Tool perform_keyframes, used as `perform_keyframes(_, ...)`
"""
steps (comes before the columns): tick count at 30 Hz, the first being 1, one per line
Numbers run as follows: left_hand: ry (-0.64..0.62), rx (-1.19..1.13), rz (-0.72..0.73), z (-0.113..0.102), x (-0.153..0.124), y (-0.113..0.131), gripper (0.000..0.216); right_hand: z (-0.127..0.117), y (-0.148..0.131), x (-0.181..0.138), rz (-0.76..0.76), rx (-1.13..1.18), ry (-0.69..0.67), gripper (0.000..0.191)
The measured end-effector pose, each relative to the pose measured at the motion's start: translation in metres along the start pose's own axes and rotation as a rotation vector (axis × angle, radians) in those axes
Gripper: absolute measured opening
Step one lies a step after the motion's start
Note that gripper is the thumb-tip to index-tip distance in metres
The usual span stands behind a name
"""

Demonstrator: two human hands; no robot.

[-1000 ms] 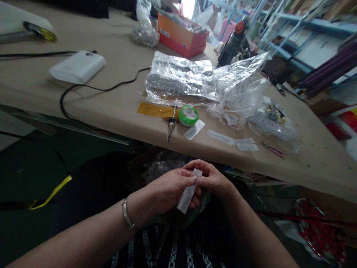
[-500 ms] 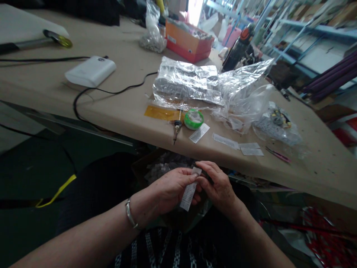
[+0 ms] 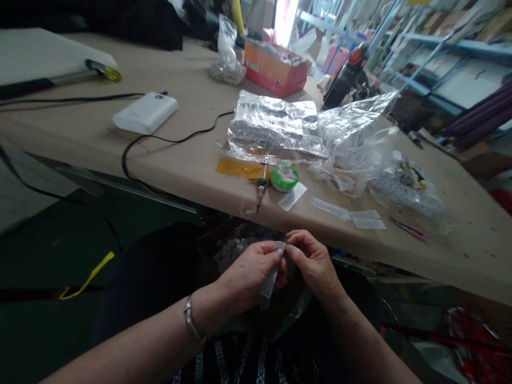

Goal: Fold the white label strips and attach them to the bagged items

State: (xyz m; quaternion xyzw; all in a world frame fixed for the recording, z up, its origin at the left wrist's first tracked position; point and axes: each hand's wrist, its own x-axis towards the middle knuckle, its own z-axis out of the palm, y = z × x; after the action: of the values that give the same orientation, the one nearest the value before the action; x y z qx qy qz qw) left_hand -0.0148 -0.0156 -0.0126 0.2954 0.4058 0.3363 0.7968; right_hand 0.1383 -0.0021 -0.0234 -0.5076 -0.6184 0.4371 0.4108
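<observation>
Below the table's front edge, my left hand (image 3: 252, 272) grips a narrow printed label strip (image 3: 269, 282) between thumb and fingers. The strip is pale with small print, and its lower end hangs down past the fingers. My right hand (image 3: 314, 261) has thumb and forefinger pinched at the strip's upper end, touching it close to my left thumb. Under both hands is a box of loose pale pieces (image 3: 234, 242), partly hidden. More label strips (image 3: 293, 197) lie along the table edge beside a round green-rimmed container (image 3: 285, 177).
A soldering iron (image 3: 261, 193) points over the table edge, near amber film (image 3: 240, 168). Behind lie a silvery plastic package (image 3: 276, 125) and a white power bank (image 3: 146, 113) with a black cable. Pink tweezers (image 3: 408, 229) and a bag of small parts (image 3: 408, 184) are at right.
My right thumb and forefinger have closed together at the strip's upper end. The strip has tilted a little in my left hand. The whole view has shifted slightly.
</observation>
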Motion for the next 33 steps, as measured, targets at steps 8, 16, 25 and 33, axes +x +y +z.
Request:
perform_keyframes(8, 0.090, 0.020, 0.048, -0.004, -0.005, 0.003, 0.022, 0.019, -0.005, 0.011, 0.074, 0.024, -0.055, 0.012)
perform_keyframes(16, 0.155, 0.060, 0.182, -0.013, -0.008, 0.011, 0.013, 0.031, -0.016, 0.023, 0.049, 0.056, -0.081, 0.014)
perform_keyframes(25, 0.433, 0.398, 0.382, -0.036, -0.012, 0.028, 0.014, 0.044, -0.024, 0.038, 0.001, 0.005, -0.084, 0.013)
perform_keyframes(33, 0.467, 0.582, 0.537, -0.044, -0.004, 0.035, 0.018, 0.048, -0.029, 0.047, -0.027, -0.100, -0.054, 0.012)
